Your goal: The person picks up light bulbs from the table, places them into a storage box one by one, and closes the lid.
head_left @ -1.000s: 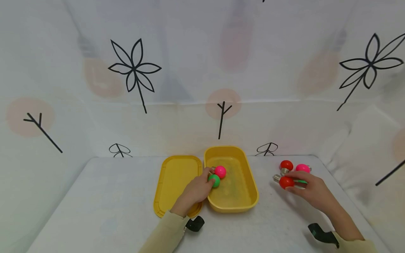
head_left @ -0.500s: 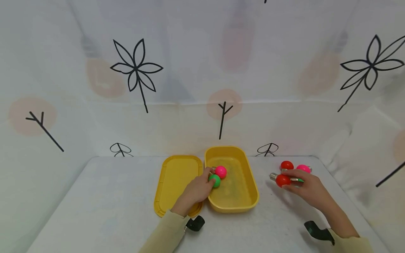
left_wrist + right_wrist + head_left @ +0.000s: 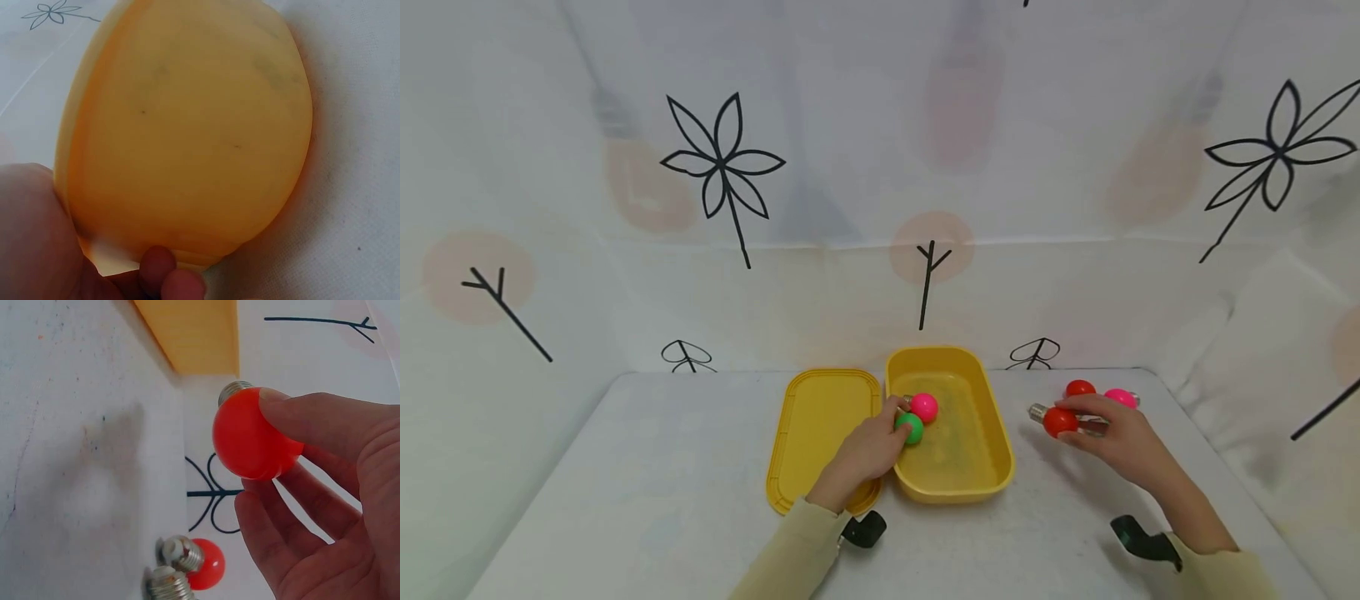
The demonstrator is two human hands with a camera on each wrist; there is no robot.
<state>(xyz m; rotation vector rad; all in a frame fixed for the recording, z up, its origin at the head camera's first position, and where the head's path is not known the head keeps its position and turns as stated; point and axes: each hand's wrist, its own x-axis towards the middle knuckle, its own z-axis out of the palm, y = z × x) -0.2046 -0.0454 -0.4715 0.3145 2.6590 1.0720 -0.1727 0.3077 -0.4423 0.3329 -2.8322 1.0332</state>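
Observation:
My left hand (image 3: 868, 446) grips the near-left wall of a yellow plastic box (image 3: 1000, 450), at its rim; in the left wrist view two fingertips (image 3: 157, 269) show against its outside. Inside that box, right by my thumb, lie a green light bulb (image 3: 912, 428) and a pink one (image 3: 924, 407). Between thumb and fingers my right hand (image 3: 1123, 437) pinches a red light bulb (image 3: 250, 434), its metal screw base pointing left toward the box in the head view. This bulb is raised off the table.
A flat yellow lid (image 3: 823, 433) lies left of the box. Behind my right hand sit another red bulb (image 3: 1080, 387) and a pink bulb (image 3: 1122, 397). In the right wrist view a bare metal screw base (image 3: 169, 584) shows at the lower edge. A patterned cloth backdrop (image 3: 820, 308) closes off the back.
My right hand has moved left, carrying the red bulb away from the others. The green bulb behind it is now covered by the hand. My left hand stays at the box.

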